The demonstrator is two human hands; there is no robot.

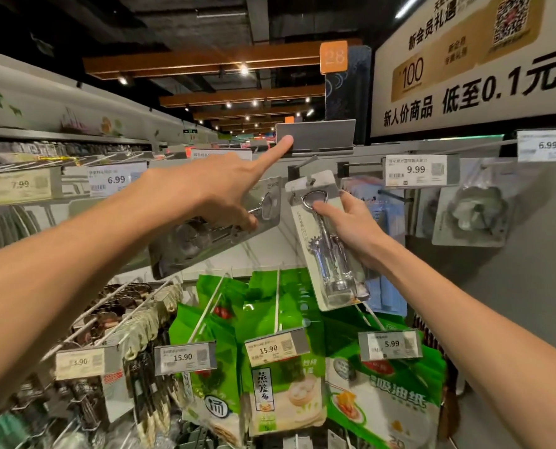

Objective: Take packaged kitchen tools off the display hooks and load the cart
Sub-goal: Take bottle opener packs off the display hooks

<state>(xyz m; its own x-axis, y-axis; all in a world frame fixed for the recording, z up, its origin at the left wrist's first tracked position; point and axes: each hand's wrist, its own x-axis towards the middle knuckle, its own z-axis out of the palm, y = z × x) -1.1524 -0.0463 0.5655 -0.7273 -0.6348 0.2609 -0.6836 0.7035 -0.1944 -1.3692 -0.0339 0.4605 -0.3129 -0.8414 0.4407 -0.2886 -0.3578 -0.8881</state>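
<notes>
A: Left hand [218, 189]?
B: Forefinger straight against grey tag flap [315, 136]; other fingers curled round carded tool [205, 244], tilted below it.
A: Right hand [351, 228]?
B: Thumb and fingers clamp corkscrew card [318, 254], top at its hook [302, 165].

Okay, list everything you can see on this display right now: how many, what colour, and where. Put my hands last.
corkscrew pack: one, white card with silver tool, top at the middle hook
tool pack: one, grey card with silver tool, tilted, left of centre
blue pack: one, blue, behind the corkscrew pack
grey pack: one, flower-shaped metal piece inside, upper right hook
green packs: several, green, lower hooks
price tags: at least eight, white or cream, hook ends
tag flap: one, grey, top centre
sign: one, white with black lettering, upper right
aisle marker: one, orange, overhead
left grip: holds the tool pack, forefinger touches the tag flap
right grip: holds the corkscrew pack
</notes>
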